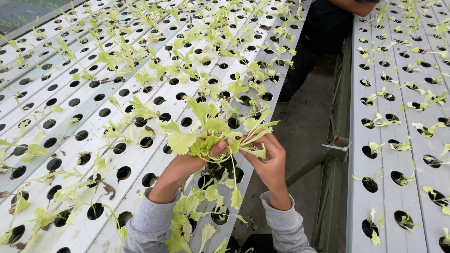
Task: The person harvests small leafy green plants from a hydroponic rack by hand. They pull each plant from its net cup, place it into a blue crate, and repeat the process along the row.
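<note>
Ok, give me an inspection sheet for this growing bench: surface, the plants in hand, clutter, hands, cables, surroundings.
Surface: white grow channels with rows of round holes, many empty, others with thin pale seedlings.
Job's things: a bunch of lettuce seedlings, pale green, held up above the bench edge, dark roots hanging below.
Clutter: brown dried leaf bits on the channels.
Grippers: left hand and right hand both grip the bunch; grey sleeves.
Cables: nothing seen.
Surroundings: a second bench across a dirt aisle; another person in dark clothes stands at the aisle's far end.
</note>
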